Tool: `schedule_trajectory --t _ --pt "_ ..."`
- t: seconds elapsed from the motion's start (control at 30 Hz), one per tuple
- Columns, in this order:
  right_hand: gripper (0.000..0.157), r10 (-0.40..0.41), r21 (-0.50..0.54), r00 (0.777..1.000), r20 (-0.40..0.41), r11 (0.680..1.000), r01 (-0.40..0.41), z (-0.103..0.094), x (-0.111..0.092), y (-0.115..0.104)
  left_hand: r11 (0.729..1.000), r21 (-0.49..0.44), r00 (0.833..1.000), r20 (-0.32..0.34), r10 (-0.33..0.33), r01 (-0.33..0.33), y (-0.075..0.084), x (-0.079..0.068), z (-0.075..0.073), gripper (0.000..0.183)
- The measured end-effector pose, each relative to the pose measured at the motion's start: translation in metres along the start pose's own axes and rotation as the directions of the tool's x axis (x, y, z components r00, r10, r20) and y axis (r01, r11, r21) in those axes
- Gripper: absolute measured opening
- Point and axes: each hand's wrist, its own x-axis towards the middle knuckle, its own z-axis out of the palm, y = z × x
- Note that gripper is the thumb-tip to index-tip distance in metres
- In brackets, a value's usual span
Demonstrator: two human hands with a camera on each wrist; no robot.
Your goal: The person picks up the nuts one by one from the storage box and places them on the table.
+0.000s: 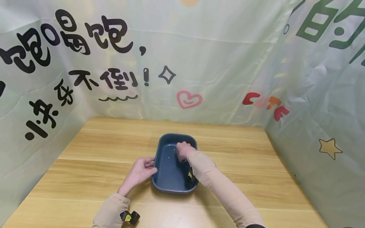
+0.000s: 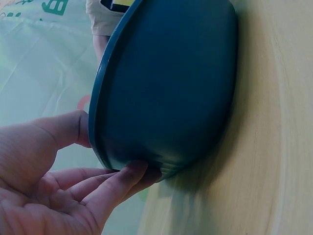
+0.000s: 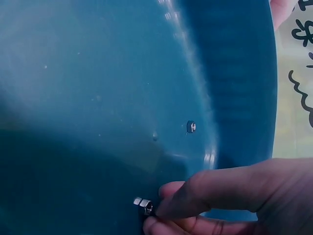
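A deep blue plastic tray point(image 1: 171, 182) stands on the wooden table. My left hand point(image 1: 140, 172) grips its left side, thumb at the rim and fingers against the outer wall point(image 2: 166, 88). Inside the tray, my right hand point(image 1: 183, 152) reaches down with curled fingers. At its thumb and index fingertips, a small silver hex nut point(image 3: 146, 206) is pinched, and another nut point(image 3: 137, 200) lies right against it. A separate nut point(image 3: 191, 127) rests on the tray floor near the wall. In the head view, another nut point(image 1: 174, 149) sits just left of my right hand.
The wooden table point(image 1: 108, 145) extends around the tray. Behind it and at both sides hang printed fabric walls point(image 1: 216, 69). Black devices are strapped to both wrists; the left one point(image 1: 129, 217) shows near the sleeve.
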Motion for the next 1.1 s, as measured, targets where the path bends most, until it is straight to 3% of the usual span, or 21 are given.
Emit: schedule_trajectory --t 0.47,1.1 --pt "0.021 -0.058 -0.034 0.995 -0.084 0.998 0.056 -0.001 -0.006 -0.002 1.0 0.017 1.0 -0.007 -0.016 0.016 0.0 0.0 0.001 0.053" --pt "0.027 -0.081 -0.085 0.996 -0.031 0.993 0.078 -0.001 -0.014 -0.006 1.0 0.01 1.0 -0.007 -0.009 0.009 0.001 -0.001 0.0 0.053"
